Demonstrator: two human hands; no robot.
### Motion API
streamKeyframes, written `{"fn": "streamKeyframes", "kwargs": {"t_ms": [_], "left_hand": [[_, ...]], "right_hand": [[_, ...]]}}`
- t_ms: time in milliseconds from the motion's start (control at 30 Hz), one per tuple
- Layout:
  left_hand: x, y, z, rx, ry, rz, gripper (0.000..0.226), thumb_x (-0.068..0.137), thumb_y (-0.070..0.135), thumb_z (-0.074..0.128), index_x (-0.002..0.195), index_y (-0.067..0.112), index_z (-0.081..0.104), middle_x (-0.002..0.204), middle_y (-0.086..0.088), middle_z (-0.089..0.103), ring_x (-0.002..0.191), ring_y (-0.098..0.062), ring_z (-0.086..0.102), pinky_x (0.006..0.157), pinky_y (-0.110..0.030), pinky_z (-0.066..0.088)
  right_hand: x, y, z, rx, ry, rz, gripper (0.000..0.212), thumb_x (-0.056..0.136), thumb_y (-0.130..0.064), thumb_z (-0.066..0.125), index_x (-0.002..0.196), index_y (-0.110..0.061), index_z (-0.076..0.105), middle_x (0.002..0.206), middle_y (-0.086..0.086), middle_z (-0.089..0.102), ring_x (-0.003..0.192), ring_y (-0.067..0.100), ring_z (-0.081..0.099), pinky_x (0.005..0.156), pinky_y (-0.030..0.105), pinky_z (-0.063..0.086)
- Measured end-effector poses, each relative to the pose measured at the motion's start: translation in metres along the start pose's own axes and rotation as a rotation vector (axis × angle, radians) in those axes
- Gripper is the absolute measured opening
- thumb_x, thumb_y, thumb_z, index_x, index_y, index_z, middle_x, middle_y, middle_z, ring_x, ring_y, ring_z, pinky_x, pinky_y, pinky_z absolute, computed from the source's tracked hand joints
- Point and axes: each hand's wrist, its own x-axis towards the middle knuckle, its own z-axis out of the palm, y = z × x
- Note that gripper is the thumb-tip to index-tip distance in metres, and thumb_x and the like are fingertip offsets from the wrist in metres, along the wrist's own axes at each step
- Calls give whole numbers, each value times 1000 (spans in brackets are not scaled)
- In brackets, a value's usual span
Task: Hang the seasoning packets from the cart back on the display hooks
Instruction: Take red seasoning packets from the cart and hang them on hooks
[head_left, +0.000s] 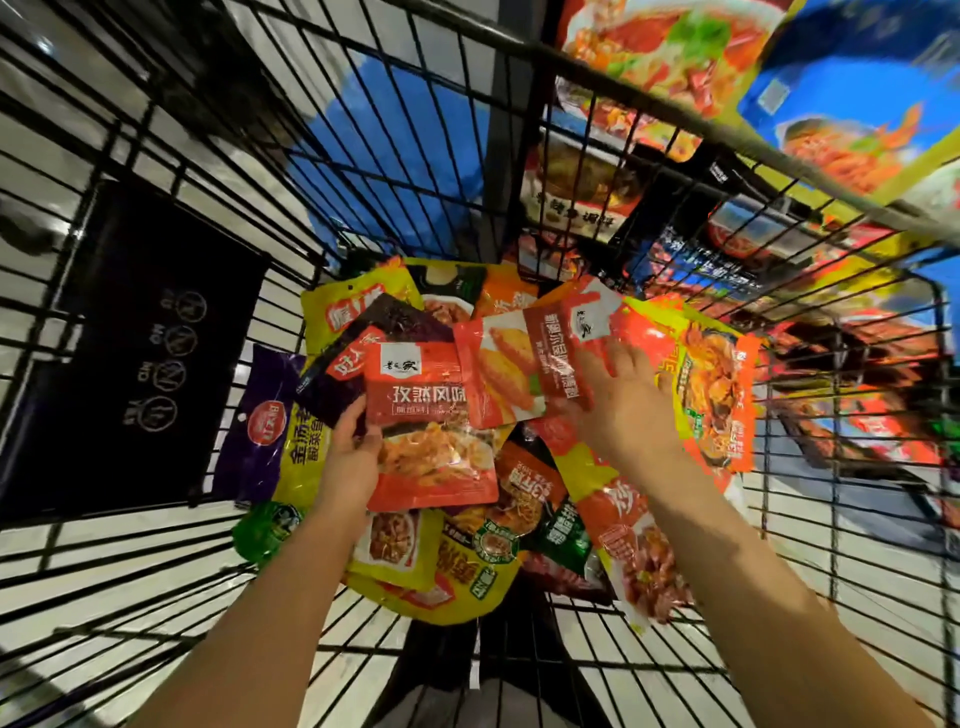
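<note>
Under right hand (618, 400), blurred packet (558, 358).

Supermarket aisle, seen down through black wire mesh.
Pale glossy floor tiles (130, 561) show on left and near side, with bright light reflections at far left. A dark panel (140, 353) with white round pictograms stands at left. Shelf stock (852, 104), packs in blue and yellow, blurred, fills far right.
</note>
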Motion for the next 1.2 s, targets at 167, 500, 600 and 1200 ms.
{"fn": "streamKeyframes", "kwargs": {"t_ms": [167, 500, 600, 1200], "left_hand": [[1, 3, -1, -12, -7, -22, 40, 106, 15, 40, 136, 42, 48, 124, 2, 58, 106, -30, 64, 90, -57, 54], [-1, 3, -2, -37, -32, -21, 43, 103, 21, 48, 142, 39, 45, 130, -5, 60, 109, -30, 63, 92, -56, 53], [-2, 4, -1, -19, -89, 10, 57, 95, 18, 62, 144, 37, 42, 127, -2, 57, 111, -27, 59, 95, -51, 50], [-17, 18, 16, -99, -290, -118, 73, 71, 88, 48, 131, 47, 55, 143, 1, 53, 129, -27, 51, 109, -60, 37]], "right_hand": [[21, -6, 12, 404, -27, 548, 117, 68, -70, 72, 155, -33, 3, 163, 14, -4, 148, 40, 7, 113, 59, 27], [18, -14, 32, 1158, 445, 644, 95, 84, 0, 70, 154, -27, 12, 117, 3, 61, 105, 27, 62, 87, 43, 52], [19, -4, 25, 1257, 512, 679, 82, 87, -2, 64, 151, -30, 21, 100, -9, 62, 95, 27, 65, 86, 48, 53], [-31, -44, 1, 1162, 5, 273, 46, 95, -14, 61, 138, -16, 46, 119, 2, 62, 112, 27, 60, 95, 46, 50]]}}
